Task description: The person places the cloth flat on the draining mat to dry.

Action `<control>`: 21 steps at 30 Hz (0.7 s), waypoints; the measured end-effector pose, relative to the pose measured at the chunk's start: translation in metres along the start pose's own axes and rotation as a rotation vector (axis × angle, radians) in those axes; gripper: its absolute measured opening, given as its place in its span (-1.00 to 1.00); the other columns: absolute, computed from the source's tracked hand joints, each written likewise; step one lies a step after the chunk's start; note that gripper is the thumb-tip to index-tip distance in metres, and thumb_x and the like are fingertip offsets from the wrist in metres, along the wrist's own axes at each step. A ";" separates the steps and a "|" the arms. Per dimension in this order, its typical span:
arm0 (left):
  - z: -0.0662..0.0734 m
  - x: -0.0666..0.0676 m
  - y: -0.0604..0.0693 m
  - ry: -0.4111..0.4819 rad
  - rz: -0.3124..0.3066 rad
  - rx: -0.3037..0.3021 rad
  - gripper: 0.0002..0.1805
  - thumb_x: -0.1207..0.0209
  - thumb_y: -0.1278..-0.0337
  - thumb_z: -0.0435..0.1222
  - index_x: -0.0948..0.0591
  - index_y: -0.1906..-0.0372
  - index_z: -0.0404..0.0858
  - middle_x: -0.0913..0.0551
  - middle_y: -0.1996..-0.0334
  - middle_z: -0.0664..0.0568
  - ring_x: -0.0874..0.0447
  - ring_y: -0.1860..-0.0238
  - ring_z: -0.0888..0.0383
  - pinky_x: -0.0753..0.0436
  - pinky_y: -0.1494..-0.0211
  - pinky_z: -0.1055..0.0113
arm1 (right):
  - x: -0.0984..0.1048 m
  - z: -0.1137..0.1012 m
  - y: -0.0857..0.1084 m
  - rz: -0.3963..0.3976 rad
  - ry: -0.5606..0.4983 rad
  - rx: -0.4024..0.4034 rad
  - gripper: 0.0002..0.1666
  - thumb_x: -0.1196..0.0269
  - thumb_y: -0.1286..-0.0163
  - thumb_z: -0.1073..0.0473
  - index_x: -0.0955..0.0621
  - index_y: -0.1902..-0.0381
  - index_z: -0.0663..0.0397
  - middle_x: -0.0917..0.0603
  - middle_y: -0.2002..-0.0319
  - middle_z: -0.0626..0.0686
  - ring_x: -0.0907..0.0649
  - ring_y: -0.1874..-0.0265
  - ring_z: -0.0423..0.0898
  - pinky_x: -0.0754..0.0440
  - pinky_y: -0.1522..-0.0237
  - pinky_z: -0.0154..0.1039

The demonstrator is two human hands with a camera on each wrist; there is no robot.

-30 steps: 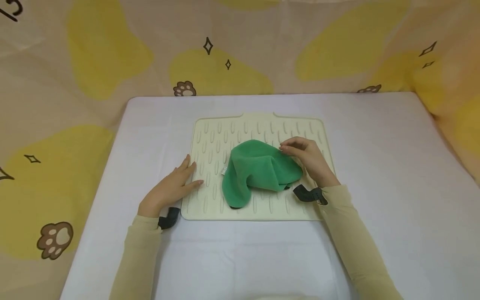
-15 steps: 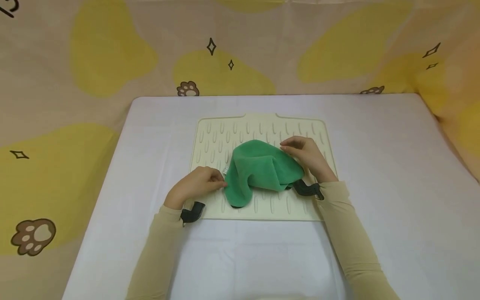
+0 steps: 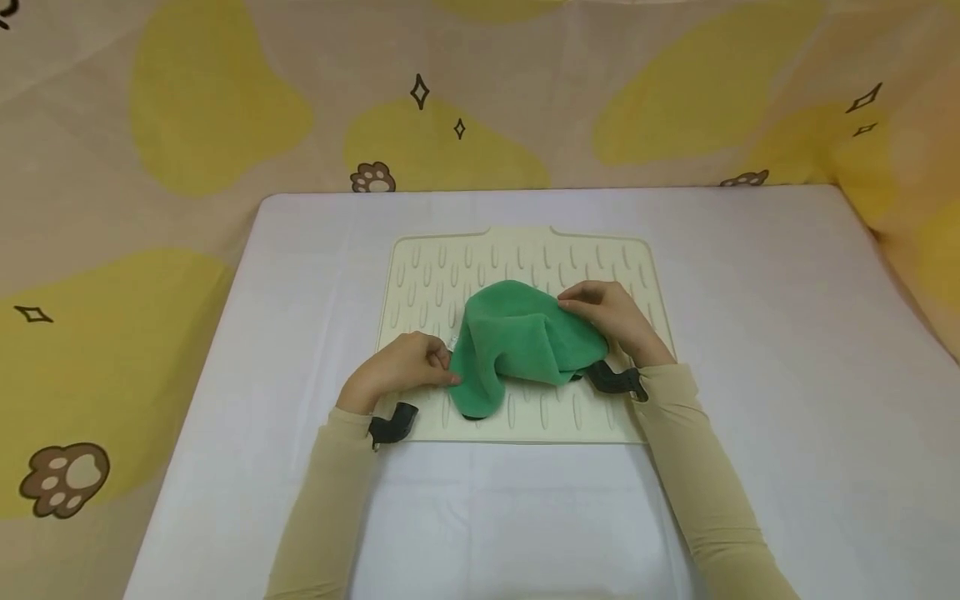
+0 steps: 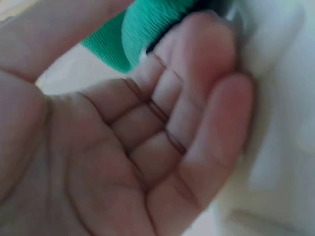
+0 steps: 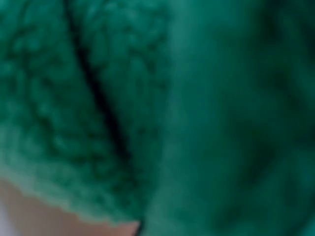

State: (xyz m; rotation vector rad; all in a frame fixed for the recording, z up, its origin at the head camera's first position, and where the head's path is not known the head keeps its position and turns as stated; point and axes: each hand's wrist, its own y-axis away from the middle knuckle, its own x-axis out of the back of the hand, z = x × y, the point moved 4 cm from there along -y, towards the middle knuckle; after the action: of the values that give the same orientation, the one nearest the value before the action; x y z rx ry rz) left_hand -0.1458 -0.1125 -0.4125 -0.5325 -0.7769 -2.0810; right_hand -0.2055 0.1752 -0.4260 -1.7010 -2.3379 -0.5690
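A crumpled green cloth [image 3: 510, 333] with a dark edge and a small white label lies on a cream ribbed mat [image 3: 420, 292]. At the cloth's left edge, my left hand [image 3: 397, 367] pinches it between thumb and curled fingers. The left wrist view shows the palm of that left hand [image 4: 133, 142], with the green cloth [image 4: 147, 34] beyond the fingers. My right hand [image 3: 615, 317] pinches the cloth's upper right edge. Fuzzy green cloth [image 5: 98, 98] fills nearly all of the right wrist view, so the right fingertips are hidden there.
The mat rests on a table with a white cover [image 3: 765, 333]. Behind and to the left hangs a beige and yellow patterned curtain [image 3: 480, 50]. A dark wrist device [image 3: 393, 423] sits by the left wrist, another [image 3: 615, 379] by the right.
The left hand has moved right from the mat's left edge to the cloth, its spread fingers now curled. The right hand has come down slightly onto the cloth's edge. The cloth has barely shifted.
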 end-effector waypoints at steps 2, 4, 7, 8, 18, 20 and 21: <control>-0.002 0.001 0.001 0.037 -0.013 -0.039 -0.82 -0.34 0.01 -0.25 -0.59 0.43 -0.27 -0.55 0.57 0.10 -0.46 0.50 0.22 -0.46 0.37 0.37 | 0.000 0.000 0.000 -0.014 0.017 -0.006 -0.63 -0.24 -0.34 0.08 -0.62 0.05 0.26 -0.64 0.05 0.19 -0.57 0.05 0.02 -0.52 0.06 -0.20; -0.004 0.003 0.001 0.063 -0.019 -0.064 -0.85 -0.32 -0.02 -0.28 -0.59 0.40 -0.27 -0.57 0.54 0.10 -0.47 0.48 0.21 -0.48 0.34 0.37 | 0.000 0.000 0.001 -0.026 0.036 -0.010 -0.63 -0.24 -0.33 0.07 -0.62 0.05 0.25 -0.64 0.06 0.19 -0.57 0.05 0.02 -0.52 0.05 -0.19; -0.005 0.003 0.001 0.085 -0.027 -0.074 -0.84 -0.31 -0.04 -0.28 -0.60 0.35 -0.29 -0.58 0.49 0.08 -0.49 0.44 0.20 -0.49 0.30 0.37 | -0.001 -0.002 0.002 -0.044 0.050 -0.010 -0.63 -0.25 -0.33 0.06 -0.62 0.07 0.25 -0.65 0.07 0.19 -0.57 0.07 0.02 -0.52 0.06 -0.19; -0.004 0.003 0.001 0.084 -0.033 -0.070 -0.81 -0.31 -0.05 -0.27 -0.60 0.32 -0.30 -0.58 0.48 0.08 -0.49 0.43 0.21 -0.49 0.29 0.37 | -0.001 -0.002 0.002 -0.048 0.049 -0.007 -0.63 -0.25 -0.33 0.06 -0.62 0.08 0.25 -0.65 0.07 0.19 -0.57 0.07 0.01 -0.51 0.06 -0.19; 0.001 0.000 -0.001 0.039 -0.018 -0.072 -0.83 -0.29 -0.07 -0.25 -0.56 0.37 -0.25 -0.53 0.52 0.11 -0.44 0.45 0.20 -0.46 0.29 0.34 | -0.003 -0.005 0.004 -0.080 0.006 0.024 -0.68 -0.24 -0.34 0.09 -0.61 0.14 0.27 -0.65 0.15 0.16 -0.57 0.19 -0.04 -0.54 0.18 -0.29; -0.002 0.003 0.000 0.085 0.012 -0.056 -0.85 -0.26 -0.10 -0.26 -0.53 0.38 -0.23 -0.55 0.48 0.09 -0.49 0.40 0.17 -0.47 0.24 0.31 | -0.003 -0.006 0.004 -0.078 -0.010 0.024 -0.68 -0.24 -0.34 0.09 -0.61 0.16 0.28 -0.65 0.16 0.15 -0.57 0.21 -0.04 -0.54 0.21 -0.30; -0.005 0.005 0.000 0.115 0.025 -0.048 -0.84 -0.24 -0.12 -0.27 -0.50 0.39 -0.23 -0.54 0.46 0.07 -0.50 0.39 0.15 -0.48 0.23 0.30 | -0.002 -0.006 0.004 -0.077 -0.018 0.024 -0.69 -0.24 -0.34 0.10 -0.61 0.16 0.29 -0.65 0.16 0.15 -0.56 0.22 -0.04 -0.55 0.22 -0.29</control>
State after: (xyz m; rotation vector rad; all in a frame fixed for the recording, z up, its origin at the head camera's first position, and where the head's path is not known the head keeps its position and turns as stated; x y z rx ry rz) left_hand -0.1491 -0.1181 -0.4131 -0.4420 -0.6517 -2.0919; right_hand -0.2010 0.1718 -0.4206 -1.6181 -2.4219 -0.5387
